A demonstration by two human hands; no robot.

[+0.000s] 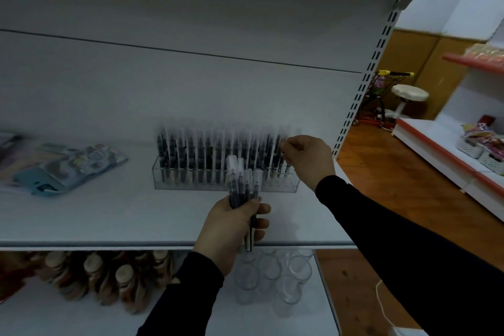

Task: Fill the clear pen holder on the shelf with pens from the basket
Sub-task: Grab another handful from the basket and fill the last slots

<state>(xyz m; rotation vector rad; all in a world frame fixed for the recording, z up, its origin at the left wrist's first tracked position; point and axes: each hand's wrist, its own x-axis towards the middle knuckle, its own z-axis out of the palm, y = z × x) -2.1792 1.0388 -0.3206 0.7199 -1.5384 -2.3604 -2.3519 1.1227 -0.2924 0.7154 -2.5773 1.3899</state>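
Observation:
A clear pen holder (188,181) stands on the white shelf (109,215), packed with several upright dark pens with white caps; its right end holds fewer. My left hand (231,229) is in front of the holder, shut on a bundle of pens (242,183) held upright. My right hand (308,158) is at the holder's right end, fingers pinched on the top of a pen (281,150) that stands in the holder. The view is blurred. No basket is visible.
Packaged stationery (68,169) lies on the shelf to the left. On the shelf below stand brown bottles (109,278) and clear glasses (272,278). To the right are a wooden floor, a white stool (409,95), a small cart and another shelf unit (463,161).

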